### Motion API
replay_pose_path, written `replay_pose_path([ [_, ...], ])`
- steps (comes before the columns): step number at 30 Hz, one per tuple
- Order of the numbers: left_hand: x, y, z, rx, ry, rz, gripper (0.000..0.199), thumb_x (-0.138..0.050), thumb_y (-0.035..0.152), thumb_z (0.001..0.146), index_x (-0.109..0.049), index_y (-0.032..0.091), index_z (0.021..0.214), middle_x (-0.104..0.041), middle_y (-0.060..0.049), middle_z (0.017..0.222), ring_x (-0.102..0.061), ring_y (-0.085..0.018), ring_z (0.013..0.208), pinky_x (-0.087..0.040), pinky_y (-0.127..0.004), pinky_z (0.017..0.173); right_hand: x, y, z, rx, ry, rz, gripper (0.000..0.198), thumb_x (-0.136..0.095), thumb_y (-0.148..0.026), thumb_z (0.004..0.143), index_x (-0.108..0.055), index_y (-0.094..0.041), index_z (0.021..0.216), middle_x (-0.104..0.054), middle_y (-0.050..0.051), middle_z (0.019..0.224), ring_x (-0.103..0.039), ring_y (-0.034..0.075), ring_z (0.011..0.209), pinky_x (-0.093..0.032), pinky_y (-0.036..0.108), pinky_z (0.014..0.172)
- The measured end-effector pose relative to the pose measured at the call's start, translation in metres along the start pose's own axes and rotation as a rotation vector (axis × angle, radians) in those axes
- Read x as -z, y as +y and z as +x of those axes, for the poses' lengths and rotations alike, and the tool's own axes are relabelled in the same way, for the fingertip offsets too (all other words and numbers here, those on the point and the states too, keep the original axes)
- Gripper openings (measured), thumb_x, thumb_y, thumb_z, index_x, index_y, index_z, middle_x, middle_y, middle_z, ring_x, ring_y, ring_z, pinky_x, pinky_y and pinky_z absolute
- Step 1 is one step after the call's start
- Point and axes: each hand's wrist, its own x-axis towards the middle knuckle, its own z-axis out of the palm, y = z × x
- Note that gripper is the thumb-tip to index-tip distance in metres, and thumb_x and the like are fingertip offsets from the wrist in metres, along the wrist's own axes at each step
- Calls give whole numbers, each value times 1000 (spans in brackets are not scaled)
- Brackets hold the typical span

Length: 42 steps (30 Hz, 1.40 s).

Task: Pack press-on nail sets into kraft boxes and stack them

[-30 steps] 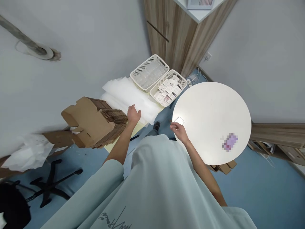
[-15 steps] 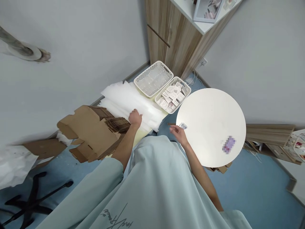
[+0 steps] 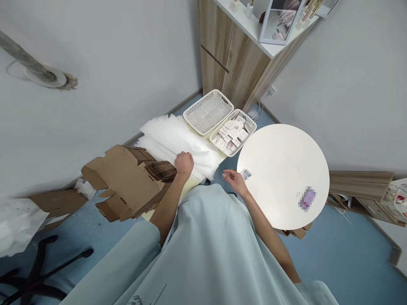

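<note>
My left hand (image 3: 184, 164) is closed over the stack of white foam sheets (image 3: 168, 135), its fingers curled on the top sheet where a fold rises. The exact grip is hidden under the fingers. My right hand (image 3: 234, 179) hovers just off the left edge of the round white table (image 3: 280, 161), fingers loosely bent and nothing visible in them. Beside it on the table lies a small sticker or card with a printed pattern (image 3: 246, 174). Flattened brown cardboard boxes (image 3: 127, 182) are stacked left of my left hand.
Behind the foam stand a white basket with clear contents (image 3: 208, 112) and a smaller basket (image 3: 251, 127) of small printed cards. A blurred purple item (image 3: 307, 199) rests on the table. A wooden cabinet (image 3: 235, 55) fills the corner; a black chair base (image 3: 34, 271) is at lower left.
My left hand has closed into a tighter grip and the foam beside it has folded up. My right hand has shifted slightly left and down. The view has tilted up a little.
</note>
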Motion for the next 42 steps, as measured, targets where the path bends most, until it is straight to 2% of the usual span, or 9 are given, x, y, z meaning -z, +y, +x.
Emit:
replay_pose_path([
  [6,23,25,-44,-139,249,-137,15,-57,19,96,-72,21,100,-71,-14,105,-66,-33,105,-51,-41,85,12,-24,-11,89,36,-47,36,-69,-49,97,-77,-25,122,-81,8,120,-77,26,104,-62,44,96],
  [14,36,100,-108,-558,411,-202,12,-60,12,95,-65,24,94,-69,-8,96,-64,-26,90,-49,-37,78,46,-68,-34,586,260,-332,55,-77,-54,96,-67,-28,143,-63,13,155,-54,33,149,-44,56,126],
  [19,27,154,-133,-724,388,-183,19,-55,13,101,-63,23,87,-65,-7,86,-62,-24,82,-48,-37,73,78,-59,-43,484,244,-356,32,-71,-48,100,-78,-24,119,-79,11,124,-67,34,130,-41,57,125],
  [22,20,184,-144,-788,300,-160,22,-51,14,104,-66,23,91,-67,-8,90,-64,-24,86,-51,-38,77,102,-41,-55,362,230,-231,20,-67,-42,100,-80,-27,98,-81,6,102,-74,30,105,-48,52,116],
  [26,8,223,-157,-875,192,-141,25,-47,15,106,-70,22,102,-69,-11,97,-66,-26,92,-53,-40,81,132,-8,-80,231,340,-44,23,-63,-46,99,-74,-27,93,-79,3,94,-74,27,93,-58,41,94],
  [31,-17,275,-168,-956,99,-132,26,-46,20,109,-70,20,119,-71,-13,114,-67,-27,105,-55,-40,91,168,44,-109,110,542,220,28,-61,-53,100,-67,-25,97,-78,4,92,-78,25,87,-59,39,86],
  [36,-64,325,-171,-965,-60,48,36,-47,25,109,-67,15,138,-72,-19,126,-66,-33,122,-55,-45,99,199,110,-125,-8,772,392,31,-62,-55,97,-67,-24,97,-79,7,98,-76,26,96,-59,41,91],
  [38,-86,341,-171,-983,-128,131,45,-49,27,109,-60,12,150,-67,-23,142,-61,-37,136,-53,-47,106,208,137,-131,-82,848,410,31,-62,-53,95,-68,-23,96,-80,8,99,-74,27,102,-58,42,95],
  [42,-132,358,-170,-1015,-252,257,62,-52,31,107,-43,8,164,-38,-25,174,-41,-41,158,-46,-51,120,217,188,-138,-235,934,469,30,-61,-50,92,-69,-22,98,-81,10,104,-74,28,104,-58,42,96],
])
